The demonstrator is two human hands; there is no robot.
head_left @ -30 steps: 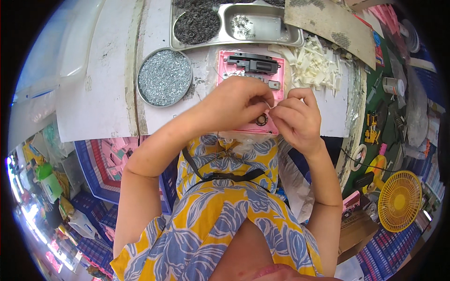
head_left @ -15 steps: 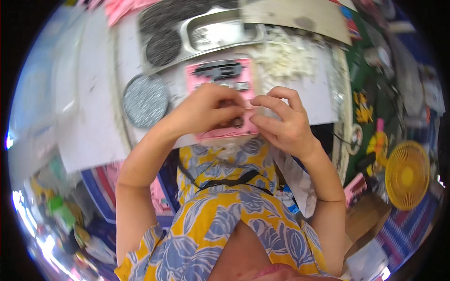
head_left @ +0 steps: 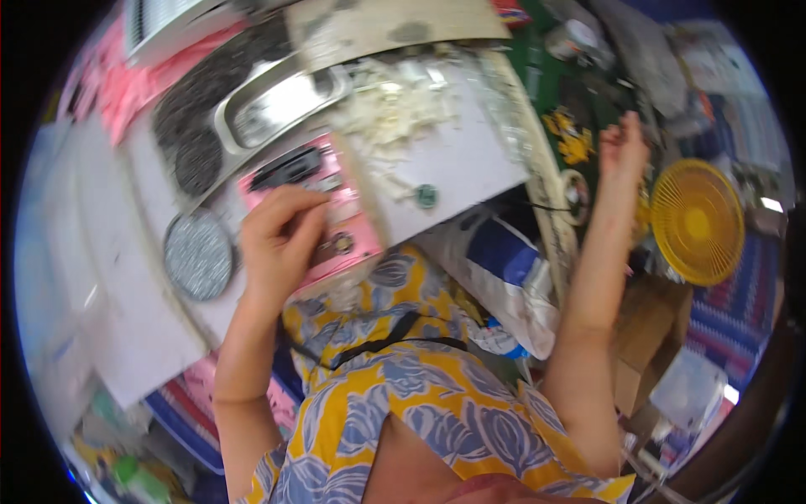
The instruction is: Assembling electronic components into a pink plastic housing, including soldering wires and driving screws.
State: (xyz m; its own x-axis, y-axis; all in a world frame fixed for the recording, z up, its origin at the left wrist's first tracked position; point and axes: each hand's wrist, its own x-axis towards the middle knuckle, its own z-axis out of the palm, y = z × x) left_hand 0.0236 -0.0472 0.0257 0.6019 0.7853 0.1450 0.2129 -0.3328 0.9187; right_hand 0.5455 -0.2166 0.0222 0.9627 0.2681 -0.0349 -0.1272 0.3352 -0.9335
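A pink flat block [head_left: 363,237] lies near the table's front edge, carrying dark grey strips [head_left: 287,168] and a small round metal piece [head_left: 342,244]. My left hand [head_left: 284,235] rests over its left side, fingertips pinched together; whatever is between them is hidden. Out to the right, my right hand [head_left: 624,155] is stretched over a green surface [head_left: 537,80] with tools and odds and ends. Its fingers are slightly bent and apart, a little blurred, with nothing visible in them. A yellow clustered item [head_left: 571,136] lies to its left.
A round silvery-grey dish [head_left: 199,256] stands left of the block. Behind are a metal tray [head_left: 220,126], dark material [head_left: 197,126] and a pile of whitish pieces [head_left: 403,105]. A small green disc [head_left: 426,196] sits on the white table. A yellow basket [head_left: 697,221] is at the right.
My right hand has left the pink block and swung far right over the green surface. My left hand stays at the block. The whole view has turned and shifted.
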